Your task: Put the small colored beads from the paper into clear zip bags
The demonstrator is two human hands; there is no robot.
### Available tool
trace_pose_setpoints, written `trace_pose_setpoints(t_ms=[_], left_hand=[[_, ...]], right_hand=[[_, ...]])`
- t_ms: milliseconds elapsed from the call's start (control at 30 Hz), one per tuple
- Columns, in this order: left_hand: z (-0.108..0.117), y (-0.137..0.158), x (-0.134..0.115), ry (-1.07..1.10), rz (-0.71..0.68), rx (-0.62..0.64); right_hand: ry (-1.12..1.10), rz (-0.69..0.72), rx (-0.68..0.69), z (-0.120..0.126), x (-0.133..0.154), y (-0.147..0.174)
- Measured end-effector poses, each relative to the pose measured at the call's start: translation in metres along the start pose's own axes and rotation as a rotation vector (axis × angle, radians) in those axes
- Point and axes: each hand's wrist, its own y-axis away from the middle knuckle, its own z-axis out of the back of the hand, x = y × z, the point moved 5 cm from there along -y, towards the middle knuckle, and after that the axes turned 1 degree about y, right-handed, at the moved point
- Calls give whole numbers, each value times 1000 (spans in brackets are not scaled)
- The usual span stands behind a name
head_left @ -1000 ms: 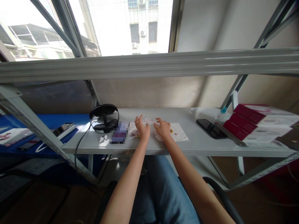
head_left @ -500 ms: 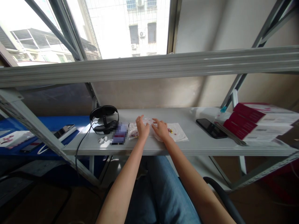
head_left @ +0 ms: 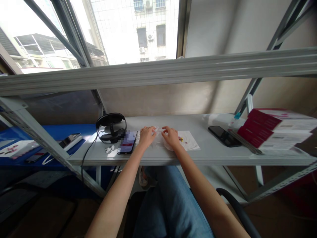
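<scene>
A clear plastic zip bag [head_left: 158,142] lies on the grey shelf top between my hands. My left hand [head_left: 147,136] has its fingers bent in and the tips closed at the bag's upper left edge. Across from it, the fingers of my right hand [head_left: 170,137] curl onto the bag's upper right side. Just right of that hand lies a whitish thin bag or sheet [head_left: 192,141] with small red and yellow pieces [head_left: 181,139]. Another bag of small pieces, seen earlier at the left, is now mostly hidden by my left hand.
At left stand a black headset [head_left: 111,127], white earbuds [head_left: 110,149] and a phone [head_left: 127,143]. A dark phone [head_left: 224,136] lies at right, before stacked red and white boxes [head_left: 269,129]. A metal beam [head_left: 158,74] crosses above the shelf.
My left hand has moved left and turned, its fingers drawing in over the bag of pieces. My right hand has barely moved. More of the clear bag shows between them.
</scene>
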Motion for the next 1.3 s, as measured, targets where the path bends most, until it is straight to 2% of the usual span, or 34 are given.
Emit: trace_pose_setpoints(t_ms=[133,333,500,700,900,1300], left_hand=[[8,-4,2,85,-8,-1],[21,-28,19,231,44,-26],[6,-38,34,210,107,95],[-10,-36,35,181,130,222],[-8,-40,34,144,143,204],[-14,-35,34,236,110,216]], right_hand=[[2,-24,5,0,-2,-1],[10,-63,-10,1,-3,-1],[3,-44,-4,-1,-4,0],[20,-27,11,-3,-3,0],[26,-22,27,-4,-2,0],[-2,11,58,-6,0,0]])
